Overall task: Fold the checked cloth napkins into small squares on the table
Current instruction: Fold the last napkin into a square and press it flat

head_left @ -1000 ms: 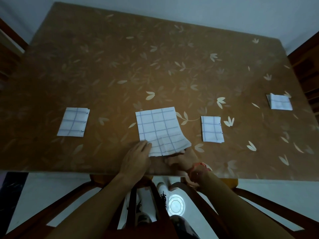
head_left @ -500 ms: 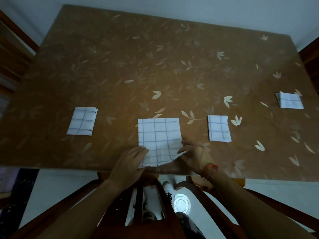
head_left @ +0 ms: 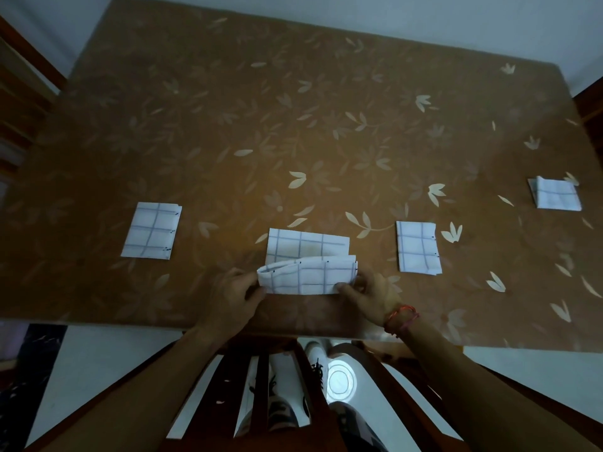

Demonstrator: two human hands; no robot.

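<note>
**Both hands pinch the lifted near fold of the middle napkin [head_left: 306,272]**

Your left hand [head_left: 233,296] pinches the rolled left end of the fold between thumb and curled fingers. Your right hand [head_left: 372,296] pinches the right end, its thumb lying along the lower edge. The napkin sits near the front edge of the table [head_left: 293,109], its far half flat and its near half raised and doubled over towards the far side.

Your fingertips under the cloth are hidden, so you cannot tell how many layers each hand grips. The light is dim. Small dark marks along the napkin edges are too small to read. Both forearms come in from the bottom of the view and converge on the cloth, and the right wrist carries a red thread bracelet [head_left: 403,316].

Three folded napkins lie flat and apart: the left napkin [head_left: 150,230], the right napkin [head_left: 417,247], and the far-right napkin [head_left: 556,194] near the table's right edge. Below the table edge a wooden chair [head_left: 248,370] and your shoes [head_left: 280,409] show partly.
</note>
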